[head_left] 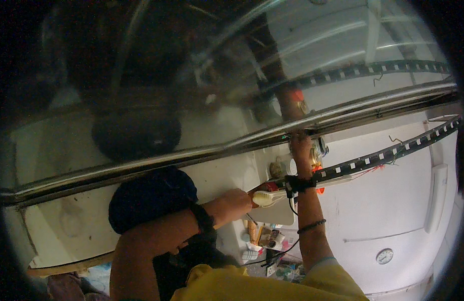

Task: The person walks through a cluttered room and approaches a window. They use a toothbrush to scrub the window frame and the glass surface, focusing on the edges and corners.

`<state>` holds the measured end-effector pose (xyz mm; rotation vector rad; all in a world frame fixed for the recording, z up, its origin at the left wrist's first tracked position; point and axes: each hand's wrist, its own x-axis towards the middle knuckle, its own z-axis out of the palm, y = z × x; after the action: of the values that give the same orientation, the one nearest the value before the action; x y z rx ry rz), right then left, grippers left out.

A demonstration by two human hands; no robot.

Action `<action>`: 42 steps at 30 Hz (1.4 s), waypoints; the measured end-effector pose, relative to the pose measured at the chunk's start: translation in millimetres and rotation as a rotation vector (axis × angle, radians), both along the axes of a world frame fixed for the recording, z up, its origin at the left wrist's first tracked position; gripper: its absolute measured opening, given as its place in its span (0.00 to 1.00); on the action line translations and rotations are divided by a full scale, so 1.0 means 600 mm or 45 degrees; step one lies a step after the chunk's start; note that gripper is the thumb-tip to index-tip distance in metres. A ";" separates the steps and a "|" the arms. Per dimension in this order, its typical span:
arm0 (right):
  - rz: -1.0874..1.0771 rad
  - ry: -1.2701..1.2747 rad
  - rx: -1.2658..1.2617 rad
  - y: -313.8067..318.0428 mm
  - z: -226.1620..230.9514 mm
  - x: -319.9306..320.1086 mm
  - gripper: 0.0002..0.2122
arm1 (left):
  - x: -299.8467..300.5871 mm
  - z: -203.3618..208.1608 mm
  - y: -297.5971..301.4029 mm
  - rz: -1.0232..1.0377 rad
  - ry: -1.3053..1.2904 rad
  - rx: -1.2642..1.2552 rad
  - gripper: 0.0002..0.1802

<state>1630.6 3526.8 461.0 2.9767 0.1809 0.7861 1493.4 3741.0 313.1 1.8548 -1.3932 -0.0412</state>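
My left hand (233,206) is closed in a fist over the pale ledge, with a dark band round its wrist. A thin dark stick shows below the fist, but what the fingers hold is hidden. Beside its knuckles is a white brush (263,199) with pale bristles. My right hand (301,142) reaches up to the metal frame (227,146) of a large reflecting glass pane (212,95). Its fingers look curled at the frame's lower edge; what is in them cannot be made out. A black strap and a beaded bracelet circle that arm.
A dark blue rounded cloth item (152,198) rests on the pale ledge (66,233) near my left forearm. Jars (281,167) stand behind my right wrist. A black strip with white squares (387,154) crosses the right side. A round clock (384,256) hangs on the white wall.
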 end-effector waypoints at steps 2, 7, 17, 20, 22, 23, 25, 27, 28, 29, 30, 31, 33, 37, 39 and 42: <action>0.063 -0.078 -0.147 -0.023 -0.032 0.006 0.07 | 0.000 -0.008 -0.001 -0.022 0.005 -0.125 0.09; -0.274 0.042 -0.011 -0.107 -0.110 0.008 0.09 | -0.004 0.036 0.003 -0.006 0.024 -0.246 0.12; -0.363 -0.180 0.450 -0.024 -0.108 -0.032 0.12 | -0.010 -0.005 -0.024 0.078 -0.240 0.039 0.05; -0.301 -0.121 0.493 -0.007 -0.123 -0.038 0.13 | -0.019 -0.025 -0.051 0.170 -0.269 0.152 0.03; -0.285 -0.064 0.668 -0.041 -0.127 -0.051 0.13 | -0.013 -0.021 -0.045 0.056 -0.179 0.037 0.04; -0.170 -0.118 0.781 -0.039 -0.130 -0.058 0.13 | -0.008 -0.015 -0.031 0.015 -0.125 -0.005 0.04; 0.060 -0.229 1.001 -0.038 -0.132 -0.068 0.13 | -0.003 0.003 -0.012 0.012 -0.158 0.100 0.04; -0.175 -0.271 0.539 -0.032 -0.123 -0.072 0.12 | -0.003 0.023 0.000 -0.006 -0.157 0.224 0.05; -0.188 -0.316 0.430 -0.020 -0.131 -0.067 0.12 | -0.003 0.033 0.000 -0.013 -0.143 0.294 0.05; -0.199 -0.357 0.316 -0.007 -0.135 -0.062 0.12 | -0.001 0.041 0.000 -0.017 -0.126 0.360 0.05; -0.211 -0.185 0.370 0.000 -0.127 -0.062 0.11 | 0.000 0.047 0.000 -0.030 -0.124 0.387 0.06; -0.210 -0.150 0.394 0.006 -0.127 -0.066 0.11 | 0.002 0.054 0.000 -0.043 -0.123 0.413 0.06; -0.188 -0.072 0.430 0.025 -0.122 -0.066 0.11 | 0.001 0.051 -0.002 -0.013 -0.100 0.365 0.07; 0.088 -0.078 0.970 0.017 -0.110 -0.105 0.13 | 0.000 0.047 0.002 0.017 0.058 0.252 0.07; -0.108 -0.091 0.913 0.007 -0.098 -0.110 0.13 | 0.003 0.049 0.001 -0.049 0.067 0.340 0.07; -0.159 -0.219 0.489 0.031 -0.103 -0.081 0.12 | 0.005 0.044 0.003 -0.089 -0.051 0.464 0.08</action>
<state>1582.3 3545.3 399.0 3.1992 -0.1839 1.1715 1496.4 3743.1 339.3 2.1090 -1.5579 -0.3137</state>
